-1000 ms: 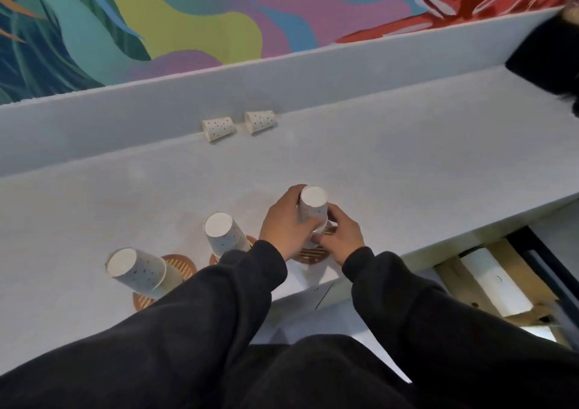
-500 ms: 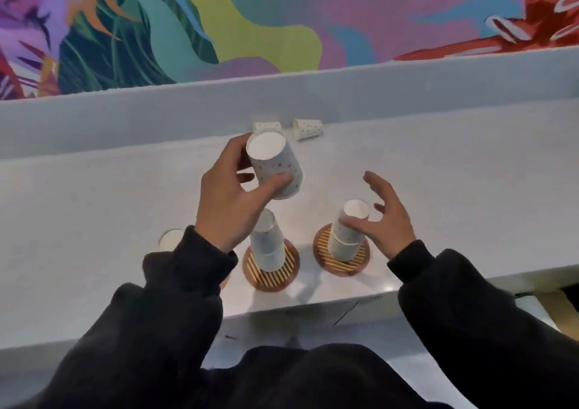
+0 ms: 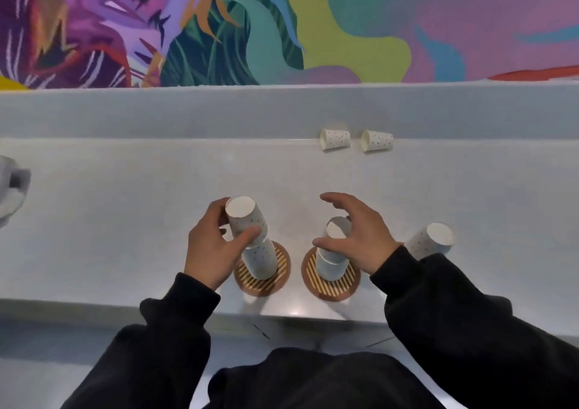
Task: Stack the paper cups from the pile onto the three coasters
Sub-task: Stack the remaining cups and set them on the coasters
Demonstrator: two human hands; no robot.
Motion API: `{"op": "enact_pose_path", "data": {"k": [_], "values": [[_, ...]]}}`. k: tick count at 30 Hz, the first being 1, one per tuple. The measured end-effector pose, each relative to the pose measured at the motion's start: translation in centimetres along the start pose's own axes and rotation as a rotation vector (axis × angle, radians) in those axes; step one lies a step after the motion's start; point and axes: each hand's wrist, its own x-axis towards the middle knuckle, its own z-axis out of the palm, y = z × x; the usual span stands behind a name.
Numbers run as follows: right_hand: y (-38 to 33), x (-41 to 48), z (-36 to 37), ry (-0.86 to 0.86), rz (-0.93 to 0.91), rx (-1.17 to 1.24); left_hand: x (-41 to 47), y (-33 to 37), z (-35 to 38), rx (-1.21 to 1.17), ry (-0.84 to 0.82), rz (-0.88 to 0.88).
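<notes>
Looking down through the head camera, we see the left hand (image 3: 213, 252) gripping an inverted paper cup (image 3: 246, 220) and seating it on the stack over the left coaster (image 3: 262, 272), lower centre. The right hand (image 3: 360, 236), fingers spread, hovers open around the middle stack (image 3: 332, 252) on its coaster (image 3: 331, 278). A third stack (image 3: 430, 241) stands lower right, its coaster hidden. Two loose cups (image 3: 335, 139) (image 3: 377, 141) lie on their sides at upper right, so we judge stacking nearly done.
</notes>
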Motion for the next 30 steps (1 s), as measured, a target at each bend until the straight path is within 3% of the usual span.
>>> {"op": "enact_pose_path", "data": {"k": [18, 30], "values": [[5.1, -1.0, 3.6, -0.019, 0.414, 0.099, 0.2, -7.4, 3.8, 0.088, -0.295, -0.187], [5.5, -0.9, 3.6, -0.052, 0.451, 0.083, 0.9, -8.3, 4.1, 0.151, -0.330, -0.167]]}}
